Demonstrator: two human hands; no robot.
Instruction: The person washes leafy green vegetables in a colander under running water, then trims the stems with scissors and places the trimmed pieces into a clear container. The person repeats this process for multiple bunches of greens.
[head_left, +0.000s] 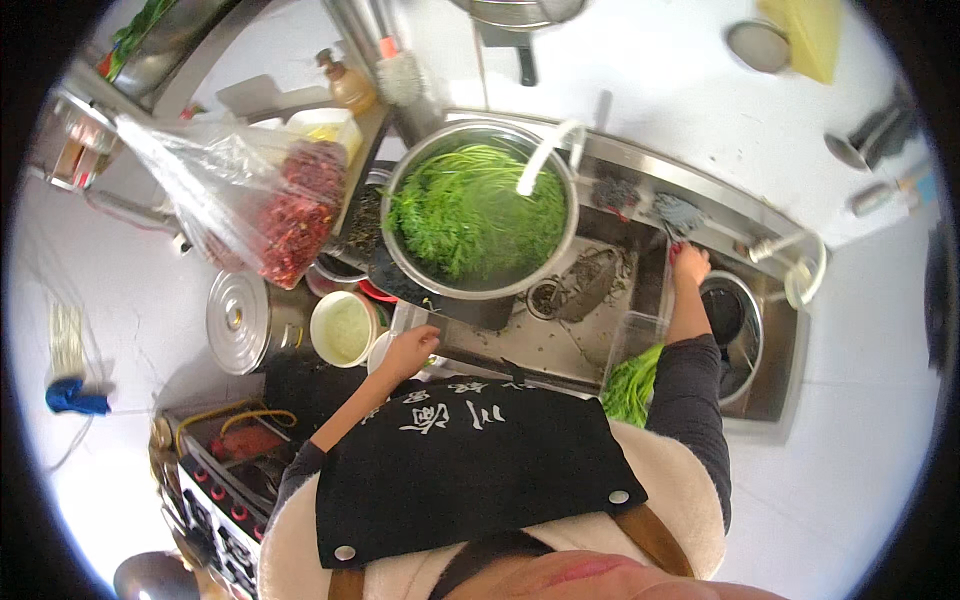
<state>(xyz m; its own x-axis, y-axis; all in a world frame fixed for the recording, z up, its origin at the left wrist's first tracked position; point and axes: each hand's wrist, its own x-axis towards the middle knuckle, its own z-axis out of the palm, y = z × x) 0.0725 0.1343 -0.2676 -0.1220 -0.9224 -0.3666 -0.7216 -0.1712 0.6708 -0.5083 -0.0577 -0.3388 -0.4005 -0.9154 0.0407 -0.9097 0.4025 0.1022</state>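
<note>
A large stainless steel bowl (574, 217) of leafy greens (450, 217) in water stands over the sink, under a white faucet (531, 176). Down at the counter's front edge, left of the sink basin (517, 349), is my left hand (414, 351), fingers bent; whether it grips anything is unclear. My right hand (691, 264) reaches to the divider right of that basin, at something small and red (676, 250), close to a grey scrubbing cloth (679, 212). More greens (631, 386) lie beside my right forearm. In the basin, a small strainer (546, 298) holds dark scraps.
A clear plastic bag of dried red chilies (300, 217) hangs at the left. Below it stand a lidded steel pot (238, 321) and a white tub (343, 328). The right basin holds a metal pot (756, 330). A gas stove (225, 480) is at lower left.
</note>
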